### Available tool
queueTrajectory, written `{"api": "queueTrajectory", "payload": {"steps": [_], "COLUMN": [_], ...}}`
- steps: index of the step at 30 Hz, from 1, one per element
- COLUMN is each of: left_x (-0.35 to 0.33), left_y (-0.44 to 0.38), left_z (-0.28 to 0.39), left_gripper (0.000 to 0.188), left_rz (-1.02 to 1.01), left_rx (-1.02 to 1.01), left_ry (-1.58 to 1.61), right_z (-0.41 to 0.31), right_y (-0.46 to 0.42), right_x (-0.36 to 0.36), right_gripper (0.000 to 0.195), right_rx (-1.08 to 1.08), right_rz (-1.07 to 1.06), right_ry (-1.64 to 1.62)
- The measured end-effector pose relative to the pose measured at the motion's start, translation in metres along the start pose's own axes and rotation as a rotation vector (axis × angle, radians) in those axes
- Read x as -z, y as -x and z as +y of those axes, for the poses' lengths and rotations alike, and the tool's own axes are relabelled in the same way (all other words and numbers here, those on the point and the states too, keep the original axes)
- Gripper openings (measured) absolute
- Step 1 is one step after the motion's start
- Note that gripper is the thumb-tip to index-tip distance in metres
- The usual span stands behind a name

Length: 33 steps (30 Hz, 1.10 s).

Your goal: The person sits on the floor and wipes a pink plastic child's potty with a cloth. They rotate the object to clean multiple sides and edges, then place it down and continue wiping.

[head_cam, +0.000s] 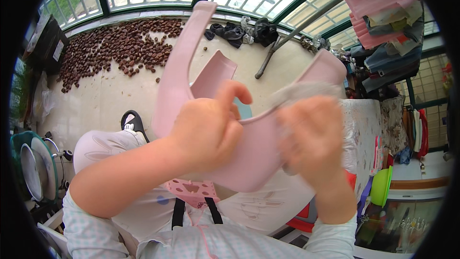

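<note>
A curved pink plastic piece (251,165) with tall upright arms spans the space above my lap. My left hand (206,129) grips its edge near the middle, its forefinger bent over the rim. On the right, my right hand (311,136) is blurred and holds a greyish cloth (309,91) against the pink piece. Part of a light blue thing (243,109) shows behind my left hand. Below, a pink perforated plastic item (192,190) lies between my thighs.
Many brown chestnuts (125,46) lie across the tiled floor by the window. Dark crumpled cloths (233,34) and a metal pole (305,18) are beyond. At right is a cloth-covered table (359,129), a green basin (381,187) and hanging clothes (420,129); metal pans (34,171) stand left.
</note>
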State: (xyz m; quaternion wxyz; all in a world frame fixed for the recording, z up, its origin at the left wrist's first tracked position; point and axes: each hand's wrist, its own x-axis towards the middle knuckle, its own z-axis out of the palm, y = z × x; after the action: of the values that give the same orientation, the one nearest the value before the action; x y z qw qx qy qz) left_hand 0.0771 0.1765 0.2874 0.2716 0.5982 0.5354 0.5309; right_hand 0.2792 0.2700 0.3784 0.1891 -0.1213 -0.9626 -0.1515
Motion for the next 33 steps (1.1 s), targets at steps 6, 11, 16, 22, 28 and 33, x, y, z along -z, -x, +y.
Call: {"api": "queueTrajectory", "payload": {"steps": [6, 11, 16, 22, 28, 33], "left_x": [0.004, -0.003, -0.008, -0.006, -0.007, -0.002], "left_y": [0.0, -0.003, -0.006, -0.004, -0.003, -0.004], "left_z": [0.002, 0.005, 0.002, -0.003, -0.002, 0.001], "left_gripper": [0.024, 0.018, 0.012, 0.008, 0.006, 0.008], "left_rz": [-0.022, 0.03, 0.061, 0.109, 0.105, 0.099], "left_rx": [-0.078, -0.087, -0.083, -0.141, -0.16, -0.117], "left_ry": [-0.129, -0.172, -0.168, -0.241, -0.264, -0.275], "right_z": [-0.005, 0.014, -0.014, 0.003, 0.023, -0.007], "right_y": [0.014, 0.02, 0.024, 0.024, 0.023, 0.037], "right_x": [-0.004, -0.01, -0.011, -0.02, -0.02, -0.03], "right_gripper": [0.031, 0.032, 0.031, 0.029, 0.03, 0.031], "right_rx": [-0.005, -0.019, 0.08, -0.004, -0.065, -0.079], "right_rz": [-0.012, 0.067, 0.06, 0.115, 0.187, 0.235], "right_ry": [-0.202, -0.125, -0.249, -0.184, -0.228, -0.312]}}
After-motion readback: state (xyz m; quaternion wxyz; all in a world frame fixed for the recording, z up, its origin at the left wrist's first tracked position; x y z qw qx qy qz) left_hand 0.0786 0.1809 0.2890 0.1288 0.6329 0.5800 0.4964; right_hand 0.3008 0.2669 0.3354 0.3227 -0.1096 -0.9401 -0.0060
